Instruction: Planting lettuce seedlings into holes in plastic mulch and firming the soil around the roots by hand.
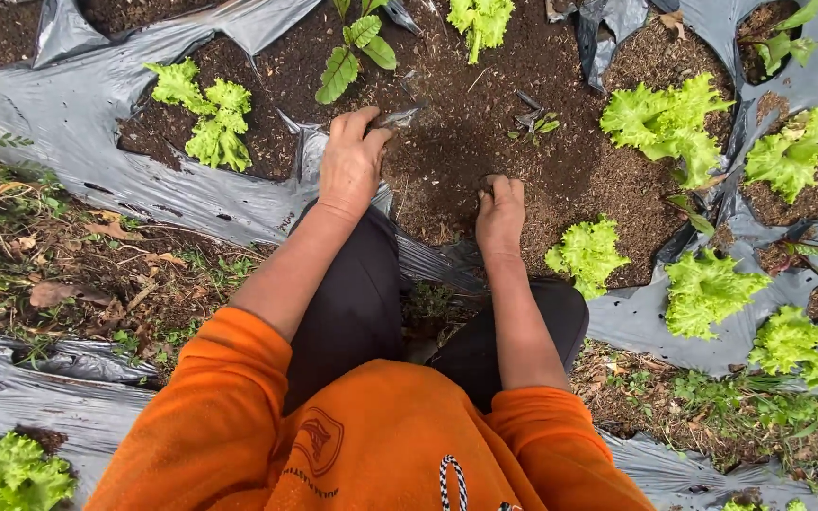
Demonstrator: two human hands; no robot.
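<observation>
Down at the garden bed, a person in an orange sweatshirt [371,445] and dark trousers [352,303] crouches over a patch of bare dark soil [466,123] ringed by grey plastic mulch sheet [68,114]. Left hand [352,161] sits at the soil patch's left edge, its grip clenched on a torn flap of the plastic sheet [398,117]. Right hand [501,213] presses into the near part of the soil, fingers dug in; whether its grip holds anything I cannot tell. A broad-leafed seedling [352,57] stands at the patch's far side, a tiny sprout [537,121] just beyond the right hand, and frilly lettuce plants [665,118] crowd the patch's right side.
</observation>
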